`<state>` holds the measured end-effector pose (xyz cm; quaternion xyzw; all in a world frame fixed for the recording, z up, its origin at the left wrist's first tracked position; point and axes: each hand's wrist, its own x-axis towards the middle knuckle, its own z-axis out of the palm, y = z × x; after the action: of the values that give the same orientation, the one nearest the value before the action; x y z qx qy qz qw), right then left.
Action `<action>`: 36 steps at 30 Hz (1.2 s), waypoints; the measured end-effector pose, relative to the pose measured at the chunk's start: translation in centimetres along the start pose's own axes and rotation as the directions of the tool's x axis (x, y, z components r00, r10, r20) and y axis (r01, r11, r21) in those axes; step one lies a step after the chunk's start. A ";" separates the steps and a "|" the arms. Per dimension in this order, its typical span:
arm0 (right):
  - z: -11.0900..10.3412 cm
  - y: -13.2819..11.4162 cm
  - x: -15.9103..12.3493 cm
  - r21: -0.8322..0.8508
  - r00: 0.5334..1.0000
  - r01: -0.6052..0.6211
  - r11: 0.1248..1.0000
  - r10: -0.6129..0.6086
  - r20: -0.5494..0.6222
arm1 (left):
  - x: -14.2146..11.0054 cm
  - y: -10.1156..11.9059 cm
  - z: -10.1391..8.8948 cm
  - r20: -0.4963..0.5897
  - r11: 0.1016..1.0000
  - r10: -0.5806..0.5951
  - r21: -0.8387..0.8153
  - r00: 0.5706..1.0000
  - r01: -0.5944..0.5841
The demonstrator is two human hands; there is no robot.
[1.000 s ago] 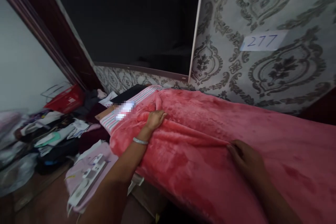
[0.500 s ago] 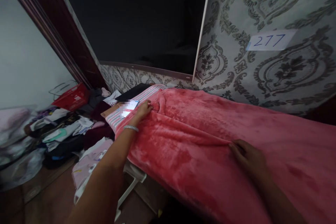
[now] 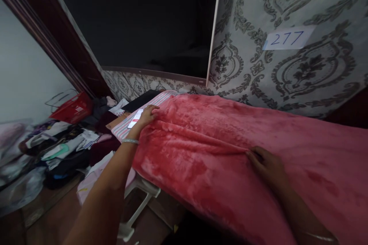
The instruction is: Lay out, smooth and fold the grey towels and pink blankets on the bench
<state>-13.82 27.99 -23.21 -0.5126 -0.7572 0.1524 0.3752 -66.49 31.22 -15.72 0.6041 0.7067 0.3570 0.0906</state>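
Observation:
A red plush blanket (image 3: 218,149) covers a raised surface along the patterned wall. My left hand (image 3: 147,115) lies at the blanket's far left end, fingers curled on its edge beside a lit phone (image 3: 135,118) that rests on a striped cloth (image 3: 124,129). A silver bangle sits on that wrist. My right hand (image 3: 266,166) presses on the blanket near the middle, fingers closed in a pinch on a fold of it.
A heap of clothes (image 3: 63,145) and a red basket (image 3: 71,108) lie on the floor at left. A white stool (image 3: 138,206) stands under the blanket's left end. A dark screen (image 3: 143,23) and a paper label reading 277 (image 3: 287,38) hang on the wall.
My left hand slid leftward along the blanket to its far end beside the phone. My right hand stayed pinching the fold. The view shifted slightly.

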 end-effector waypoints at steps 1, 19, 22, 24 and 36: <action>0.1 0.1 0.0 0.003 1.000 0.000 1.000 0.000 0.004 | -0.2 0.3 -0.1 0.058 0.993 0.088 0.068 0.994 -0.092; -0.9 1.7 -0.4 -0.196 0.989 0.147 0.970 -0.140 0.049 | -0.7 3.4 0.6 0.160 0.825 0.229 0.492 0.960 -0.279; -2.0 2.7 -1.4 -0.270 0.988 0.154 0.950 -0.149 0.041 | -0.8 4.6 0.5 0.123 0.814 0.255 0.508 0.959 -0.282; -2.6 3.4 -1.9 -0.293 0.989 0.145 0.945 -0.144 0.026 | -1.0 5.3 0.3 0.152 0.780 0.283 0.538 0.947 -0.320; -4.0 3.7 -2.1 -0.109 0.990 0.040 0.993 -0.055 -0.132 | -3.9 10.2 -5.1 -0.106 0.824 0.290 0.532 0.951 -0.192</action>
<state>-8.05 27.10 -23.62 -0.5227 -0.7490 0.0681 0.4015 -60.34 25.74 -6.90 0.6556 0.6990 0.2170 -0.1857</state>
